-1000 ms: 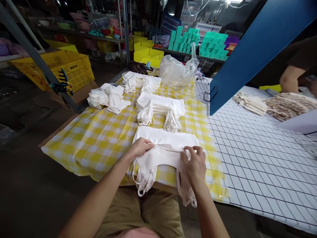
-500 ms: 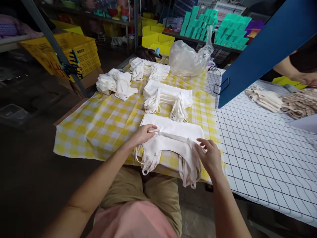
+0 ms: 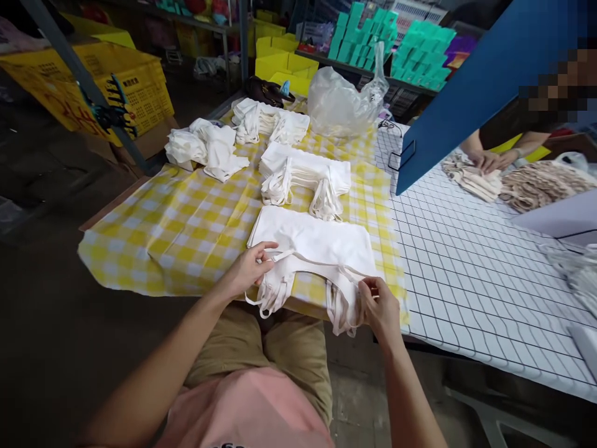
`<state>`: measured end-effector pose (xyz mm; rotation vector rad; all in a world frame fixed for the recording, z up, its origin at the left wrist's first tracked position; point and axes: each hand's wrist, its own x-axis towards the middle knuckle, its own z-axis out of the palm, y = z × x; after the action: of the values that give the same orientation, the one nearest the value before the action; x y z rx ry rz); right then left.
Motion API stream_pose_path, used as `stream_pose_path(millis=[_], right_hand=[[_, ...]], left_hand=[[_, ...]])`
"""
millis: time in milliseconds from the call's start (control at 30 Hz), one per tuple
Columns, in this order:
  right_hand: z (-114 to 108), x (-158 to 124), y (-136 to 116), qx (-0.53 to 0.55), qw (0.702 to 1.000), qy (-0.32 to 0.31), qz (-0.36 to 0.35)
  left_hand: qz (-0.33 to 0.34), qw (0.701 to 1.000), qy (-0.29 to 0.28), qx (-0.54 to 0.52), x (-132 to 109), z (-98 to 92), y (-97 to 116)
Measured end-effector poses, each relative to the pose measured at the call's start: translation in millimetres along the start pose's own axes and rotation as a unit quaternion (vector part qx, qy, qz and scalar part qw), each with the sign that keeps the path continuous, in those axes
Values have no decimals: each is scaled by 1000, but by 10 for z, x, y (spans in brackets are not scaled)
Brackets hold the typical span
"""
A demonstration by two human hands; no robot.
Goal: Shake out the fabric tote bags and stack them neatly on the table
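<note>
In front of me lies a stack of white strappy tops [image 3: 317,235], their straps hanging towards the table's near edge. My left hand [image 3: 254,266] pinches the uppermost top at its left strap end. My right hand [image 3: 381,306] grips the same top's right side, fingers closed on the cloth by the straps. Between the hands the curved neckline is drawn fairly taut. A second stack of white tops [image 3: 305,165] sits just beyond, and a third stack [image 3: 270,119] is farther back. Crumpled white cloth [image 3: 203,148] lies at the left.
A yellow checked cloth [image 3: 177,233] covers my table. Farther back are a clear plastic bag [image 3: 336,102] and a dark bag [image 3: 265,92]. A blue panel [image 3: 459,99] slants over the right-hand grid-patterned table [image 3: 448,267], where another person's hands [image 3: 489,160] handle beige cloth. A yellow crate [image 3: 140,81] stands left.
My hands have drawn the uppermost top's edge down towards me, and more of the white stack shows behind it. The right fingers have closed on the cloth. My view has shifted slightly right.
</note>
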<state>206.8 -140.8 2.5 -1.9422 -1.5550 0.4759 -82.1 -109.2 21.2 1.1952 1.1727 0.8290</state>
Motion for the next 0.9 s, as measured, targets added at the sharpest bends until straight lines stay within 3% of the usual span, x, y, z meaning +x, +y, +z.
stream_pose_path(millis=[233,333,433,533,633,733,900], right_hand=[[6,-69,152,-22,999,8,-35],[-18,-85,164,-28,1000,-4,-13],[-101,-129,70,49,998,-16,33],[-257,-214,-74,152,987,-38,32],[-464,-321,-184,178,974,-139,-10],[-663,-412,-213,134,959,-247,-34],[-882,-426,-100,93,924,-370,-31]], left_hand=[[-9,1000,3,-5,-104,3,10],[-13,1000,2,-9,-134,1,25],[-14,1000,1,-5,-155,1,35],[-14,1000,-2,-9,-186,5,46],[-32,999,-29,-18,-253,0,61],[-60,992,-112,1,-387,-33,92],[-57,958,-239,148,-701,-181,191]])
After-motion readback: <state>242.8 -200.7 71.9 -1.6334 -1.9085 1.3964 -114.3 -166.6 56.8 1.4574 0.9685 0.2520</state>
